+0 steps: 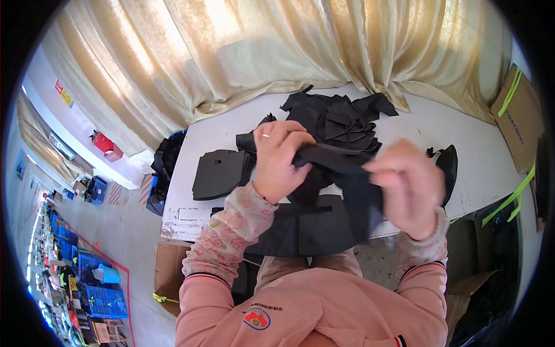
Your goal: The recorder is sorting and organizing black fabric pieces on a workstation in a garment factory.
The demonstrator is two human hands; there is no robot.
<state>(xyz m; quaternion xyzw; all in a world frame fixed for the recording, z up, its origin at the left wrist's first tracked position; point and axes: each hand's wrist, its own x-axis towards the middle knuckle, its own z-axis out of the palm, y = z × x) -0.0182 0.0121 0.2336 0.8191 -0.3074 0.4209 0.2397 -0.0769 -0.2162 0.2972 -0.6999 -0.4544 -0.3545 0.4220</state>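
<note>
Black cloth (338,159) hangs in front of the person, up above the near side of the white table (480,153). Its lower right part is smeared, so its full shape is hard to see. The left hand (281,159) pinches one end, thumb and fingers pressed close. The right hand (409,188) is a blur at the other end; I cannot tell if it grips. Behind the cloth, a crumpled black heap (347,124) is partly hidden. Flat, smooth black pieces (218,173) sit stacked at left. Shiny cream curtains (277,52) hang in folds, cut off at the top.
</note>
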